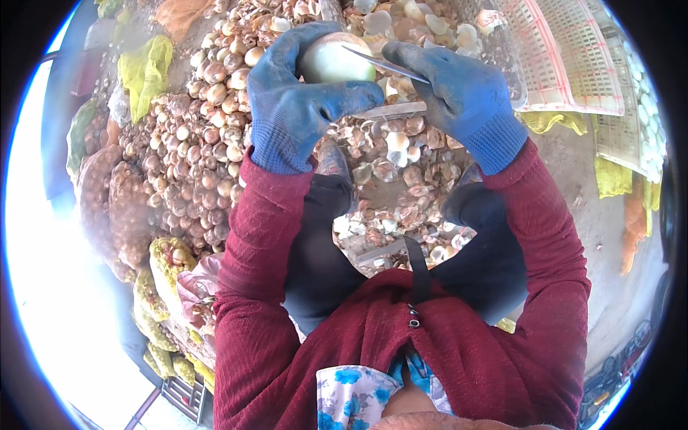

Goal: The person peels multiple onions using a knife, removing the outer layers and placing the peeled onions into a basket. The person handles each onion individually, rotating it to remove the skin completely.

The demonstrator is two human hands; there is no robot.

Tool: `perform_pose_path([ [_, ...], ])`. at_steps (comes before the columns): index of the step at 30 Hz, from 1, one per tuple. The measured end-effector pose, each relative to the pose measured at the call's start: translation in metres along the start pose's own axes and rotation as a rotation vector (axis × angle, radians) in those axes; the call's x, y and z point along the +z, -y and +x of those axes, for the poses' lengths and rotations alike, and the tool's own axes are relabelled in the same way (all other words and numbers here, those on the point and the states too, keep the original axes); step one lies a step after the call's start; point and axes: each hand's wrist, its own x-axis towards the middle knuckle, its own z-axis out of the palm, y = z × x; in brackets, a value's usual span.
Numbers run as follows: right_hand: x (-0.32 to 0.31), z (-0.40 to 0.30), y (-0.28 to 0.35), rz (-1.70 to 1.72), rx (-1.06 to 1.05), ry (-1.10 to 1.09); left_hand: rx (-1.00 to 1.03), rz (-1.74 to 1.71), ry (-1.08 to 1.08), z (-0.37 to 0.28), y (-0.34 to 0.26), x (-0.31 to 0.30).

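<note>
My left hand (301,97), in a blue coated work glove, holds a large pale onion (339,60), its fingers curled around the far side and its thumb below. The onion shows a smooth, whitish-green surface with some brown at the top. A knife (384,64) is in my right hand (462,88), gloved the same way. Its thin blade points left, with the tip over the onion's right part; whether it touches the surface I cannot tell. The knife's handle is hidden in the right glove. Loose onion skins and peeled layers (398,145) lie on the ground below both hands.
A large heap of unpeeled onions (188,166) spreads at left, beside filled mesh sacks (126,209). White plastic crates (543,64) stand at upper right, and another crate at far right holds pale onions (647,113). Yellow mesh bags (142,70) lie about. My shoes flank the skins.
</note>
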Motion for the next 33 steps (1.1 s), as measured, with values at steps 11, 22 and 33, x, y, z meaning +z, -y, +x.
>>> perform_pose_path([
  [11, 0.004, -0.004, 0.003, 0.117, 0.086, -0.073, -0.062, 0.141, 0.019, 0.000, 0.008, 0.002],
  [22, 0.012, -0.007, -0.006, 0.141, 0.170, -0.088, -0.268, -0.183, 0.004, 0.003, -0.006, 0.005],
  [33, -0.012, 0.012, 0.002, 0.889, 0.654, 0.074, -0.126, -0.273, 0.122, 0.006, -0.008, -0.003],
])
